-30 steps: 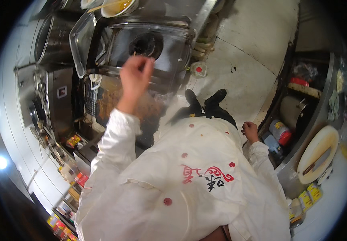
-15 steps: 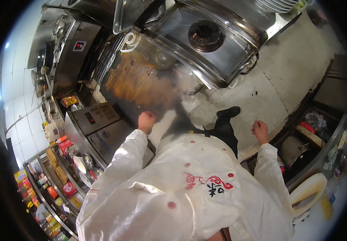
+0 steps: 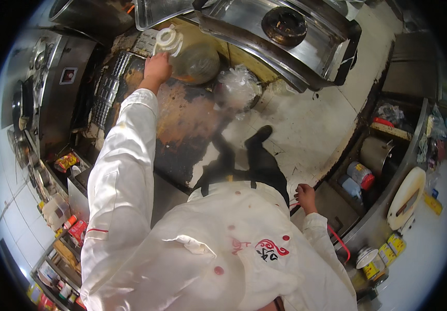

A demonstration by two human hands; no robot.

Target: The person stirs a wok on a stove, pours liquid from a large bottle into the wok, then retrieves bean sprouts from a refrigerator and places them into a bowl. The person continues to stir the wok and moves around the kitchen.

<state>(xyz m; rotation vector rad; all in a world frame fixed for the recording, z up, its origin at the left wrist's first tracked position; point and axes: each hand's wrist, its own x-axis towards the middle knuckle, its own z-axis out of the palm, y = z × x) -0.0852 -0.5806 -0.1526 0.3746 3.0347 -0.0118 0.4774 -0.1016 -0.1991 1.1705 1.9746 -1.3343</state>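
My left arm reaches forward and to the left. My left hand is closed at the white handle of a large clear plastic jug, which has a white cap. Its fingertips are partly hidden against the handle. Low at my right side, my right hand hangs with its fingers curled in, and nothing shows in it. A thin red cord passes behind that wrist and forearm. Next to the jug, a crumpled clear plastic bag lies on the floor.
A metal stove frame with a round black burner stands ahead. Steel equipment lines the left. On the right, a shelf unit holds a metal pot and a tub. The floor is dark and stained by the jug.
My left hand has gone forward from beside my body to the jug's handle. My right hand stays low and curled. The view has shifted, and more of the right shelves shows.
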